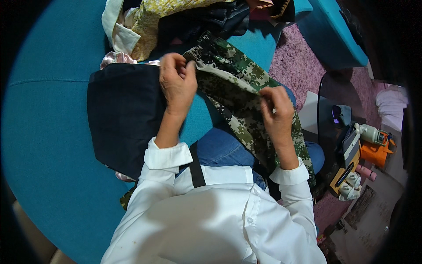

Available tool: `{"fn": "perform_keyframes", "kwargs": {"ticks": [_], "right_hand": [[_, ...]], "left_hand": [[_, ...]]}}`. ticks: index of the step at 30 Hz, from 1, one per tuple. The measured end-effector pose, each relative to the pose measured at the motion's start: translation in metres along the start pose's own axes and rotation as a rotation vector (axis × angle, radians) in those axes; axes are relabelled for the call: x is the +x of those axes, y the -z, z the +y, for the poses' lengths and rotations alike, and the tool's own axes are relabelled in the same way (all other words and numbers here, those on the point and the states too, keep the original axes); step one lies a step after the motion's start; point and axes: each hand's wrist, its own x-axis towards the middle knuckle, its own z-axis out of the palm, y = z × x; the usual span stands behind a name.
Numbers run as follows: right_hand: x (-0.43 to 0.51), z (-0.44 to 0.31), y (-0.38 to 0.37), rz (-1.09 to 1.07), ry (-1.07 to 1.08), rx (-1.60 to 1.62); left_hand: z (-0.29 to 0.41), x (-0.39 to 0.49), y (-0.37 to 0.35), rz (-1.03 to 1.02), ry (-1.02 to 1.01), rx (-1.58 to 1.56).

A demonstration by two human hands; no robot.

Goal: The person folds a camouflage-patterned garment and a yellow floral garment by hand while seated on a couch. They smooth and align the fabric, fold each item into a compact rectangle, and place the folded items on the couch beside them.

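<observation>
A garment in green digital camouflage (250,132) hangs between my hands and lies across my jeans-covered lap. My left hand (179,77) pinches its upper left end, beside a gathered part. With its fingers bent, my right hand (278,109) grips a pale-edged fold farther right. The pale strip (227,75) runs between the two hands. To the left, a folded dark navy cloth (127,115) rests on the teal sofa, with pink satiny fabric (118,58) showing at its upper and lower edges.
The teal sofa seat (49,132) spreads to the left. Ahead lie a yellow floral garment (151,29) and dark clothes (204,19). To the right are a pink carpet (296,56), a dark glass tabletop (343,89), a lantern (372,134), an orange bag (377,152) and a pink bottle (366,173).
</observation>
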Motion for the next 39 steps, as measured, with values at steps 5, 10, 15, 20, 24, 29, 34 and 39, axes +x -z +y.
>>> {"fn": "perform_keyframes", "kwargs": {"ticks": [5, 10, 15, 20, 24, 29, 34, 39], "right_hand": [[0.009, 0.012, 0.008, 0.063, -0.07, 0.002], [0.008, 0.008, 0.007, 0.049, -0.078, 0.002], [0.001, -0.006, 0.003, -0.009, -0.012, 0.102], [-0.026, -0.008, -0.011, -0.209, 0.065, 0.094], [-0.037, -0.02, -0.016, -0.269, 0.09, 0.001], [-0.044, -0.016, -0.023, -0.367, 0.152, -0.087], [-0.044, -0.014, -0.024, -0.368, 0.109, -0.114], [-0.029, -0.014, -0.01, -0.54, 0.039, 0.051]], "left_hand": [[0.004, -0.047, -0.022, -0.452, -0.226, -0.054], [0.013, -0.066, -0.042, -0.83, -0.424, 0.132], [0.001, -0.081, -0.057, -0.746, -0.534, 0.25], [0.005, -0.076, -0.038, -1.088, -0.247, 0.495], [-0.017, -0.057, -0.002, -0.675, -0.24, 0.187], [-0.019, -0.015, 0.025, -0.125, 0.142, -0.112], [-0.011, 0.013, 0.012, -0.322, 0.247, -0.35], [-0.04, 0.016, 0.001, -0.386, 0.232, -0.107]]}}
